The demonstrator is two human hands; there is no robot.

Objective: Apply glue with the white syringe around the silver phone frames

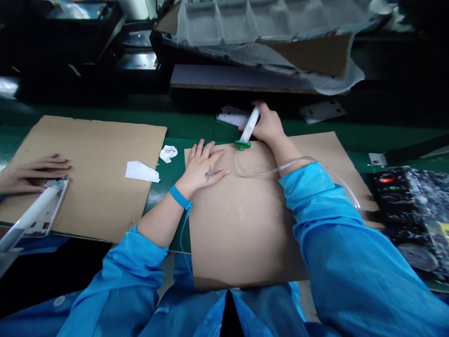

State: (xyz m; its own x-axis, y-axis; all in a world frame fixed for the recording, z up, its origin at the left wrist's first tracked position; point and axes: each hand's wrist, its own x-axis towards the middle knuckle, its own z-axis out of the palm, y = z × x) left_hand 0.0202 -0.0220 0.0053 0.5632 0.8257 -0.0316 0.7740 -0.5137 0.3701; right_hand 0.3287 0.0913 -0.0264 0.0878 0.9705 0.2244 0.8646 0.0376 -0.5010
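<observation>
My left hand lies flat on a brown cardboard sheet, fingers apart and holding nothing. A small dark tattoo marks its back, and a blue wrist strap circles the wrist. My right hand grips a white syringe barrel with a green flange at its lower end. A clear tube runs from the syringe across the cardboard and past my right forearm. Just beyond that hand, a silver phone frame lies on the green bench, partly hidden by the syringe and fingers.
A co-worker's hand rests at left by a metal frame and a white tool on a second cardboard sheet. White paper scraps lie nearby. Another frame sits far right; a dark unit with lights stands right.
</observation>
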